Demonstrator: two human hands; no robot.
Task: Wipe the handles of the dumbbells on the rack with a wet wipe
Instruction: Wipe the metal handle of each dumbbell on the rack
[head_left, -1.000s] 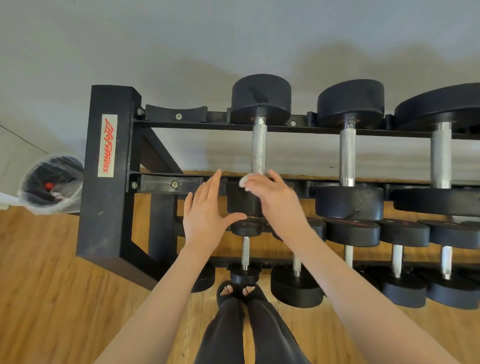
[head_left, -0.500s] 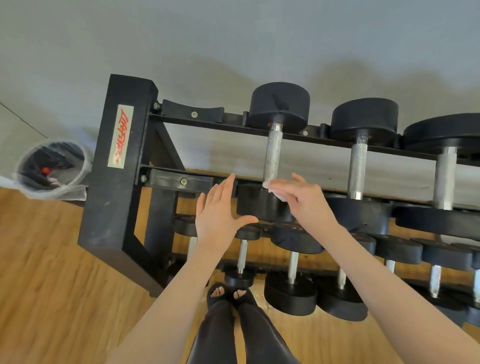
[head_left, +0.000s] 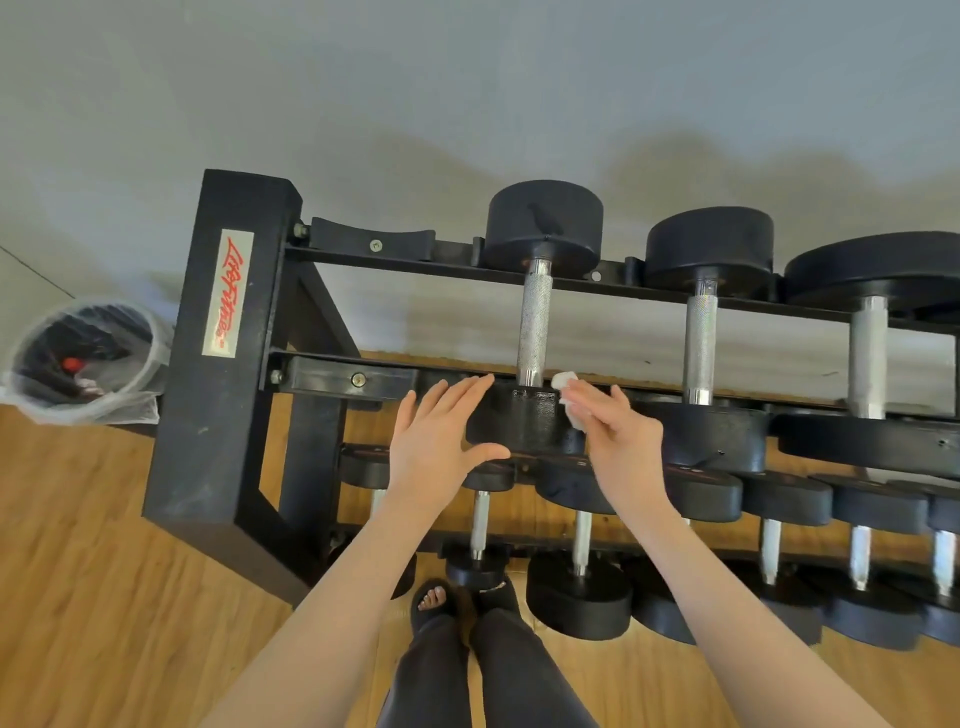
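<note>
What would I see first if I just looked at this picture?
Two bare arms reach in from the bottom: the left hand lies flat against the near black weight of the first dumbbell, and the right hand holds a white wet wipe just beside its shiny handle. Behind them a big black rack holds rows of dumbbells, with a red-lettered label on its left post.

Noted left of the left hand, past the frame's end post: a bin (head_left: 78, 358) lined with clear plastic, dark contents and one red item inside. Wood-plank floor (head_left: 104, 597) below. Grey wall (head_left: 467, 93) beyond both hands.
</note>
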